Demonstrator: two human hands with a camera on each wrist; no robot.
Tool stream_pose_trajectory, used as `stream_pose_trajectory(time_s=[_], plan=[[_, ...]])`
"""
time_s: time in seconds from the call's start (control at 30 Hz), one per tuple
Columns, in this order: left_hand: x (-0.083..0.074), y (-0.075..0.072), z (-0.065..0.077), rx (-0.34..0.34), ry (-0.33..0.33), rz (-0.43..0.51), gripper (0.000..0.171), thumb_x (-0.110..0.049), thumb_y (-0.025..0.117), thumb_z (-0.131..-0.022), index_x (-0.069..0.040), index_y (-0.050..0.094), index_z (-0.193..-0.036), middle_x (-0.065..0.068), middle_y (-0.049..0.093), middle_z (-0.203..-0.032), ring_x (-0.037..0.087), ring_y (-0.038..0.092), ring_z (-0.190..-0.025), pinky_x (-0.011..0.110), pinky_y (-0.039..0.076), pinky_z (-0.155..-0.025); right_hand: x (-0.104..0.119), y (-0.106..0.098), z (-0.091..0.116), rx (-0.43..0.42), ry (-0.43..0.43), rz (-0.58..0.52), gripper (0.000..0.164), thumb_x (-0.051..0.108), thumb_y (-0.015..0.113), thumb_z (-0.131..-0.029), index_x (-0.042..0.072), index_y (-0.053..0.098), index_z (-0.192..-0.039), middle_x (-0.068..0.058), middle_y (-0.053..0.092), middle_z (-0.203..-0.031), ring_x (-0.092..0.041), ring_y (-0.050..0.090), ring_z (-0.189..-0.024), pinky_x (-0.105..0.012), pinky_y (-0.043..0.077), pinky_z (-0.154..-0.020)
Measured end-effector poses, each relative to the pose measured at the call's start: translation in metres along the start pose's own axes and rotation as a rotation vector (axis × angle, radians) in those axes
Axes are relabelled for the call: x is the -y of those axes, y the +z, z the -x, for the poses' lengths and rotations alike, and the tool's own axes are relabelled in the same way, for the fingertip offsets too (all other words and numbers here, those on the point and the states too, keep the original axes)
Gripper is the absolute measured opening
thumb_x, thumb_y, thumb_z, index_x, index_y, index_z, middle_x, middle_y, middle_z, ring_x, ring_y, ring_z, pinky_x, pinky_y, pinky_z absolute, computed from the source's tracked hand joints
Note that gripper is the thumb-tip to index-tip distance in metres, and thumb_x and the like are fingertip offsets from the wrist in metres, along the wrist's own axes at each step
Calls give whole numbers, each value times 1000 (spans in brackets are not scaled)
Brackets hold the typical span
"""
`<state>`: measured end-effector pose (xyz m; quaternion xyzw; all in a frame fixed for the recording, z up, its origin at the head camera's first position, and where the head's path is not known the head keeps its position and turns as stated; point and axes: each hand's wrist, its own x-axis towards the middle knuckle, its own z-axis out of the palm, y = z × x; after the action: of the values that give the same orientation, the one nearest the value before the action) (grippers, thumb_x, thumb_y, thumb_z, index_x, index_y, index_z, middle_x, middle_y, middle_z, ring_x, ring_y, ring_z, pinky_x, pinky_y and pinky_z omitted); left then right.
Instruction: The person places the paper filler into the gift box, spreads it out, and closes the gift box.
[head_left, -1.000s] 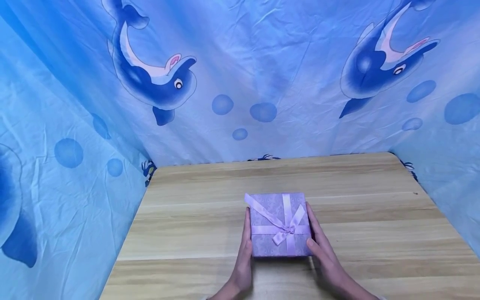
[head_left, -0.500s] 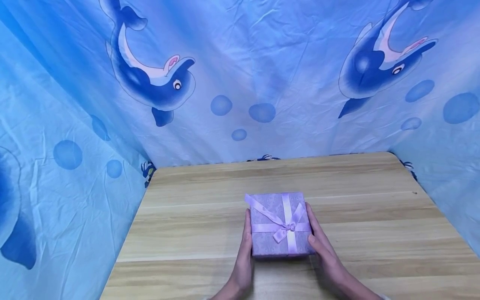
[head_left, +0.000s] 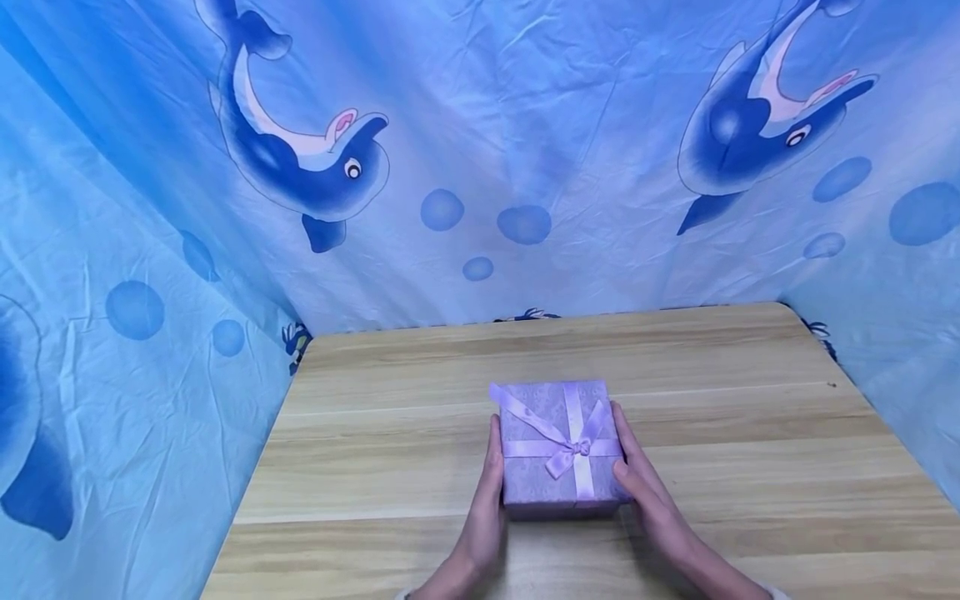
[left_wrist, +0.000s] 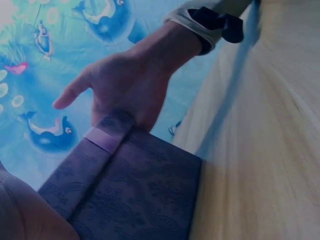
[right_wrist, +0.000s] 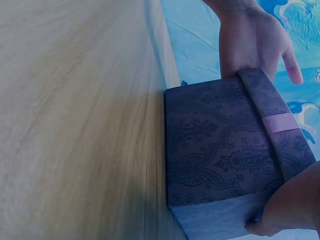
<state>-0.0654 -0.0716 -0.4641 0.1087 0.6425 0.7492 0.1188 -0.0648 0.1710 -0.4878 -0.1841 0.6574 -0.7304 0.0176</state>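
Observation:
A square purple gift box (head_left: 536,483) with an embossed pattern stands near the table's front, between two hands. Lilac ribbon (head_left: 573,408) crosses its lid and is tied in a bow. My left hand (head_left: 483,508) lies flat along the box's left side, fingers straight. On the opposite side my right hand (head_left: 652,504) presses with extended fingers, its thumb by the lid's near right corner. The right wrist view shows the box's front face (right_wrist: 215,140), and ribbon on the lid's rim (right_wrist: 280,122). The left wrist view shows the right hand's thumb (left_wrist: 75,92) sticking out, off the box.
A wood-grain table (head_left: 360,467) spreads out around the box. Blue cloth (head_left: 585,108) printed with dolphins and bubbles hangs behind the table and along both sides.
The box's near top edge has shifted slightly up in the head view, and more of its front face shows. Both hands stay against its sides.

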Motion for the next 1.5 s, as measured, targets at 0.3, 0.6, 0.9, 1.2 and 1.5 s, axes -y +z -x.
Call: stream_pose_trajectory(time_s=[0.3,0.6,0.9,1.2,1.5], plan=[[-8,1,1,13,14,-12,69,-38,10,-120,-5,-17,-174,12,-25,-183,38,-27,-166,64,-20,-130,6,1,0,-2,14,-26,72,16,29,-117,9,-7,-178,-20,-22,-182,-35,-24,-165,-5,11,-122],[-14,2,-2,-17,-15,-22,71,-40,13,-120,-3,-14,-175,13,-21,-183,38,-25,-167,64,-18,-131,8,2,-2,-15,34,-29,72,14,30,-117,5,-8,-177,-22,-23,-182,-38,-25,-164,-3,11,-121],[-5,1,-5,-83,-49,-29,73,-42,15,-120,-2,-9,-176,16,-16,-184,38,-20,-168,64,-15,-133,1,4,-4,5,57,-28,74,14,31,-116,3,-12,-175,-23,-26,-180,-41,-28,-162,-2,9,-119],[19,7,-5,-141,-23,-44,74,-40,22,-121,1,-8,-175,21,-14,-183,45,-18,-167,69,-15,-130,-11,8,2,-71,151,68,77,14,37,-116,10,-8,-178,-19,-19,-183,-35,-19,-166,-16,-8,-127],[61,-4,-9,-157,112,-82,70,-37,25,-122,0,1,-177,24,-3,-184,40,-8,-169,60,-10,-134,-16,11,4,-100,162,71,79,14,39,-115,12,-9,-178,-19,-18,-183,-39,-19,-166,-31,-14,-130]])
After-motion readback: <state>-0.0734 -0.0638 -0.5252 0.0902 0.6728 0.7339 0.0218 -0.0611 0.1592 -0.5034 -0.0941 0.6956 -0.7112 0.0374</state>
